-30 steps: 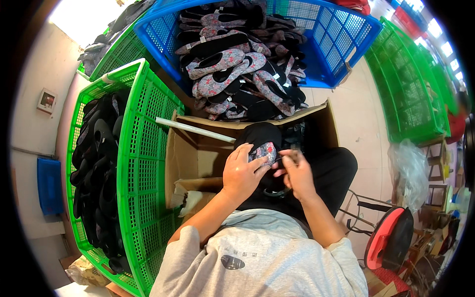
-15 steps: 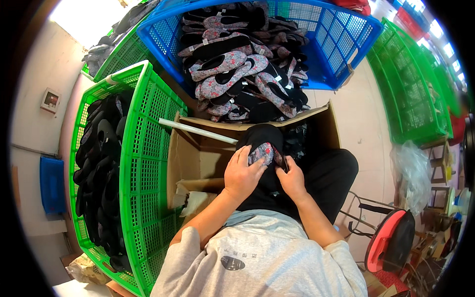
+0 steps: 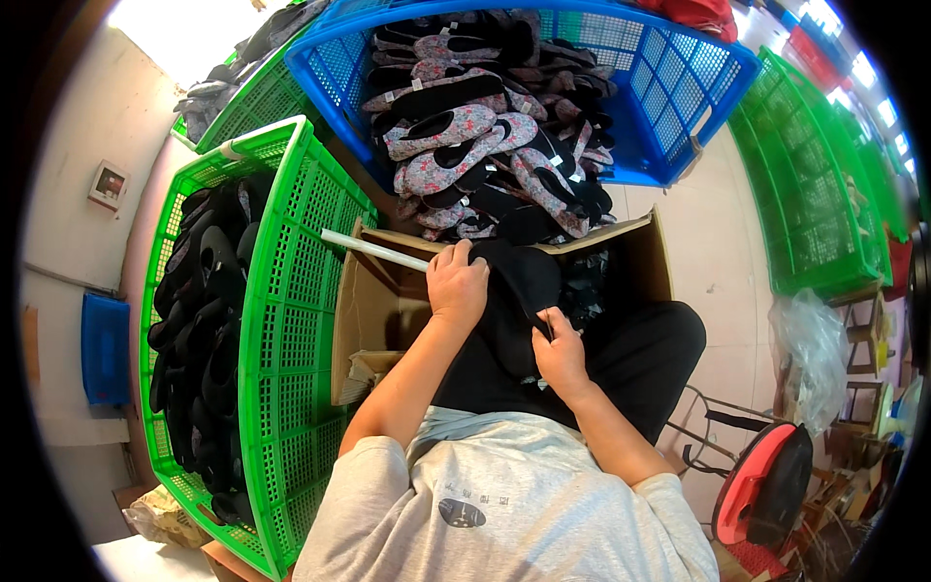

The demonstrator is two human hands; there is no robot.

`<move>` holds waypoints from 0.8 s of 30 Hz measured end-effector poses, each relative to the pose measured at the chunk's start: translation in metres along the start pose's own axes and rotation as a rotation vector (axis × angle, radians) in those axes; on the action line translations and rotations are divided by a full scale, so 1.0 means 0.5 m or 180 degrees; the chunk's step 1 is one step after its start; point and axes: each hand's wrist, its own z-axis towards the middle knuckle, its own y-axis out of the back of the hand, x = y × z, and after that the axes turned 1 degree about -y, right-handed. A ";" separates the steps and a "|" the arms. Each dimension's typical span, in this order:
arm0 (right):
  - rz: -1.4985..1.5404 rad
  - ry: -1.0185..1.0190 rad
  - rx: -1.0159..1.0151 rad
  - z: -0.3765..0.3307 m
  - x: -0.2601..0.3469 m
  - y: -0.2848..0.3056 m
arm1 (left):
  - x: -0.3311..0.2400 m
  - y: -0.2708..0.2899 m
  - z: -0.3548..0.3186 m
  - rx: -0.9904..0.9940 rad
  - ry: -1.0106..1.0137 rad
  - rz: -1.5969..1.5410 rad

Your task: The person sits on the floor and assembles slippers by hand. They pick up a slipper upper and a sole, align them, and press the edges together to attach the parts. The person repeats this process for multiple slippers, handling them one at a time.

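Observation:
A soft black slipper (image 3: 529,276) is spread between my two hands above my lap, its dark side showing. My left hand (image 3: 458,283) is curled at the slipper's far left edge, its fingers closed there. A white rod (image 3: 373,250) runs up to that same hand and passes out of sight behind it; whether the fingers also touch it, I cannot tell. With thumb and fingers pressed together, my right hand (image 3: 560,351) pinches the slipper's near right edge. Under the slipper lie my black trousers (image 3: 630,354).
An open cardboard box (image 3: 621,233) stands in front of my knees. Beyond it, a blue crate (image 3: 669,92) holds piled floral slippers (image 3: 441,131). Black slippers fill a green crate (image 3: 281,330) at my left. More green crates (image 3: 805,184) and a red-and-black seat (image 3: 766,485) are at right.
The floral patch between my hands no longer shows; the slipper's black side does. My left hand moved up and left to the rod, my right hand slightly down.

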 end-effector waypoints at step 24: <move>0.0632 -0.0208 -0.0139 -0.031 -0.054 -0.028 | 0.033 -0.002 -0.009 0.1170 -0.0438 -0.0466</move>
